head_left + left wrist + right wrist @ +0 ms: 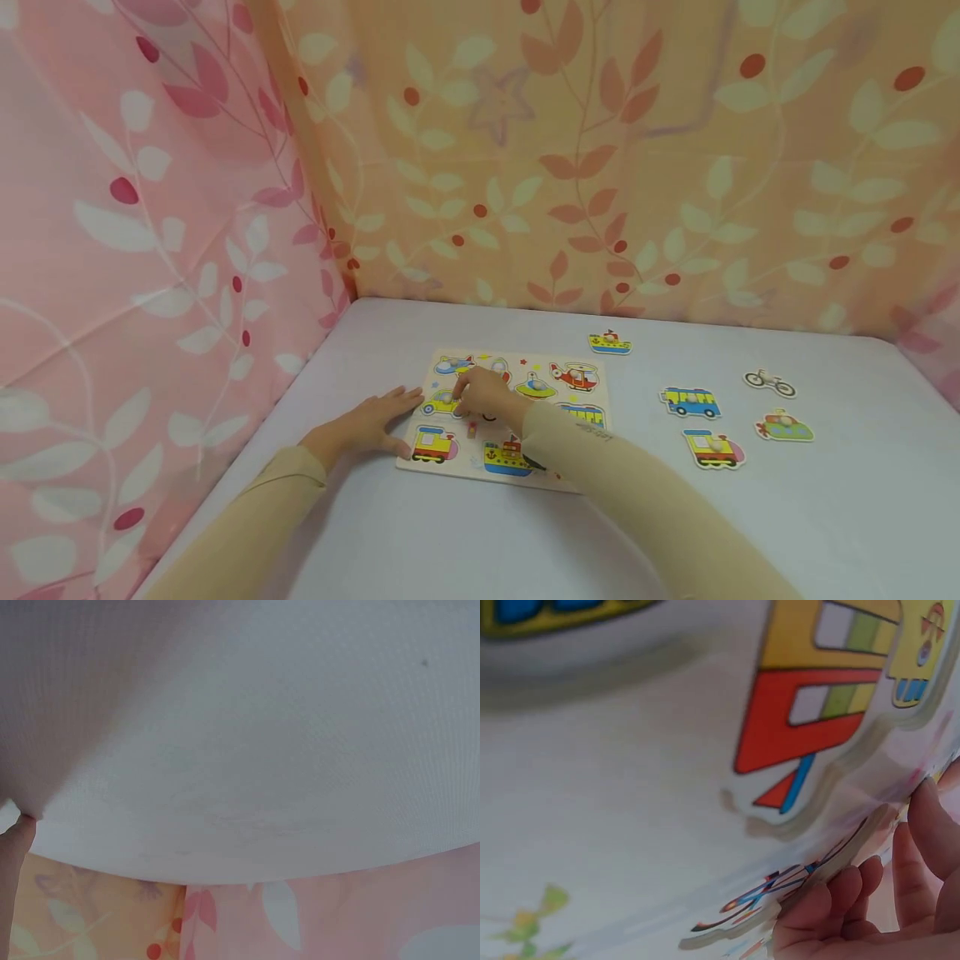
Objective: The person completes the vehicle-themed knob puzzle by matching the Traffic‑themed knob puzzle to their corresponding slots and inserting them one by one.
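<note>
Your L hand is spread fairly wide, fingers nearly straight, at the L edge of the puzzle board, w/ the thumb by the printed train. Your R hand is over the board, fingers curled in narrow, tips right by the yellow car; can't tell if they're pinching its knob. R wrist cam has those fingers close to the printed bike, nr the printed boat.

Board's flat on the white table in front of you. Top row has plane, saucer + helicopter, each w/ a knob.

Loose pcs are R of the board: boat pc toward the back, bus pc just above train pc, then bike pc + green sub farther R.

Pink curtain on your L, orange curtain at the back.
</note>
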The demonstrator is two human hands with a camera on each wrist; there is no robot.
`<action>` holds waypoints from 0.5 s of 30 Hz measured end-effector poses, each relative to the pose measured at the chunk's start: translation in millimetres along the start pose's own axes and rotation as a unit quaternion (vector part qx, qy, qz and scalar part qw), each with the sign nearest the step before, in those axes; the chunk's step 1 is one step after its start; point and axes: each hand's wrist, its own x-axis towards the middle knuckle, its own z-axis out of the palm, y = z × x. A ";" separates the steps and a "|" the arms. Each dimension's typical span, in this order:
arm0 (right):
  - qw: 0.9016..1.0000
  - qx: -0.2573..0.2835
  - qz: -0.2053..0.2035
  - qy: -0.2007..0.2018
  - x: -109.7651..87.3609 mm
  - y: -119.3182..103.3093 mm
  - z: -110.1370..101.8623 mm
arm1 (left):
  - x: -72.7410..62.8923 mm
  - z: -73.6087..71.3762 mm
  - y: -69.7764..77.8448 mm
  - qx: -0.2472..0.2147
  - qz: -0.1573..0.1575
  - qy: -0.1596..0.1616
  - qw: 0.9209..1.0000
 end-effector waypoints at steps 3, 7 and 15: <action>1.000 -0.006 0.004 0.003 0.1 1.1 -0.8 | 0.4 -1.0 1.5 0.001 0.003 0.001 1.000; 1.000 0.019 -0.011 0.007 -2.3 7.0 -4.7 | 0.6 -0.5 2.3 0.001 0.003 0.001 1.000; 0.996 0.068 -0.039 0.038 -23.0 25.0 -29.3 | 0.0 2.1 1.1 0.004 -0.009 0.002 1.000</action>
